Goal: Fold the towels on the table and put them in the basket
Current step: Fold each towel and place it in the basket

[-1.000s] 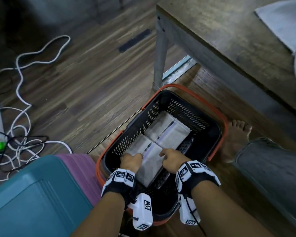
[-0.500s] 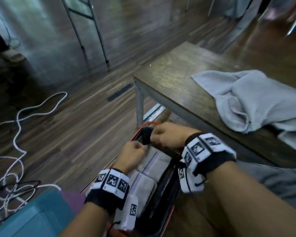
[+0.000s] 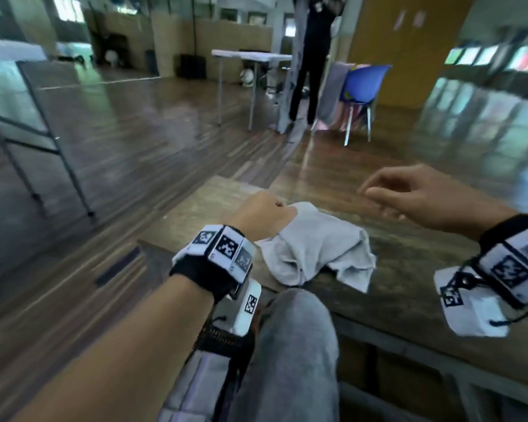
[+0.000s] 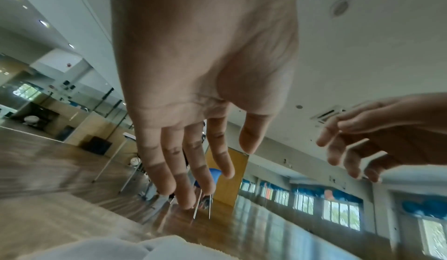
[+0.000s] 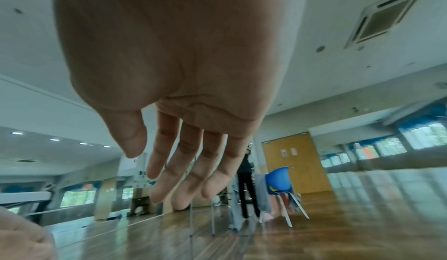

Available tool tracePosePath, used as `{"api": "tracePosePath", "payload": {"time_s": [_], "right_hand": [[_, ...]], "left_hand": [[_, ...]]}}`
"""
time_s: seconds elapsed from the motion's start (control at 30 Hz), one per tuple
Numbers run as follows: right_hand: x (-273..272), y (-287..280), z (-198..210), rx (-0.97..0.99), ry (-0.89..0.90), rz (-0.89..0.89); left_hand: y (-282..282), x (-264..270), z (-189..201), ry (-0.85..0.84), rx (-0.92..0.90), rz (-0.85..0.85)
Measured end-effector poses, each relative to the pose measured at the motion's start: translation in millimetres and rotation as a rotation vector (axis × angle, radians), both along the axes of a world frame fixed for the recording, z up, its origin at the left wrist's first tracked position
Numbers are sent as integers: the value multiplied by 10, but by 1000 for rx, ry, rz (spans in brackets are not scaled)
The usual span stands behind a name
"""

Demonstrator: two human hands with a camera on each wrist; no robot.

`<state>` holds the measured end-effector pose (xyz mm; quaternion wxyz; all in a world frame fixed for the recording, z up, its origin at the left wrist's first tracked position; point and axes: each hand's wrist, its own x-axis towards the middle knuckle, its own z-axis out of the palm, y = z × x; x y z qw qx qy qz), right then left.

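Note:
A crumpled grey towel (image 3: 314, 248) lies on the brown wooden table (image 3: 409, 269), near its left end. My left hand (image 3: 265, 214) hovers at the towel's far left corner; in the left wrist view its fingers (image 4: 191, 168) hang straight and hold nothing, with the towel (image 4: 121, 249) just below. My right hand (image 3: 403, 193) floats above the table to the right of the towel, fingers (image 5: 184, 168) loosely spread and empty. Under my left wrist shows a bit of the black mesh basket (image 3: 226, 342) with a folded pale towel (image 3: 195, 388) in it.
My knee in grey trousers (image 3: 296, 345) sits between basket and table edge. Across the wooden floor stand a person in black (image 3: 311, 56), a blue chair (image 3: 363, 83) draped with cloth, a white folding table (image 3: 250, 56) and metal frame legs (image 3: 58, 147) at the left.
Both hands have left the folded towel in the basket and risen to the table. The view has swung up from the basket to the grey towel.

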<state>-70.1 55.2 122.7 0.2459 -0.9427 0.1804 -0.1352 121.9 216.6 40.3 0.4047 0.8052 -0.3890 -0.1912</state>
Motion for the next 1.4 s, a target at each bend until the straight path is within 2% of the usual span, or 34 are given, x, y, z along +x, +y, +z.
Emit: {"api": "tracePosePath", "payload": {"time_s": [0.17,0.2,0.27,0.3,0.4,0.47,0.57,0.63,0.7,0.9,1.0,1.1,1.17,1.27,1.4], "right_hand": [[-364,-544,-586,57,76,-138],[-375,-615,-745,64,107,-151],[-347,-724,-1070,89,184,-165],[-319,-771,-1225,112,223,-167],[-177,-915,-1609,159,275,-178],[-65,-1002,-1806,189,312,-215],[67,-1113,-1997,149,394,-244],[105,-1179,-2004,154,311,-278],[105,-1257,-1892,149,155,-329],[-126,-1563,-1072,38,-377,-510],[-355,-1643,-718,-45,-524,-544],[-589,-1681,-595,-6,-533,-566],[-725,-1660,-638,14,-491,-600],[-890,-1572,-853,43,-407,-572],[-1011,-1444,-1307,225,-201,-564]], "left_hand": [[-651,-120,-192,-15,294,-83],[-712,-89,-280,43,339,-96],[-812,-21,-411,280,341,-148],[-873,17,-476,304,361,-160],[-1130,63,-676,132,481,-93],[-1276,82,-781,78,524,-35],[-1418,124,-815,-6,500,14],[-1508,141,-712,-67,411,57],[-1596,159,-507,-144,270,139],[-1833,103,513,-130,-257,276],[-1885,13,936,-161,-462,302],[-1911,-210,1104,-105,-574,173],[-1972,-405,1054,-100,-537,40],[-2130,-658,791,-52,-424,-94],[-2362,-959,208,84,-346,-134]]}}
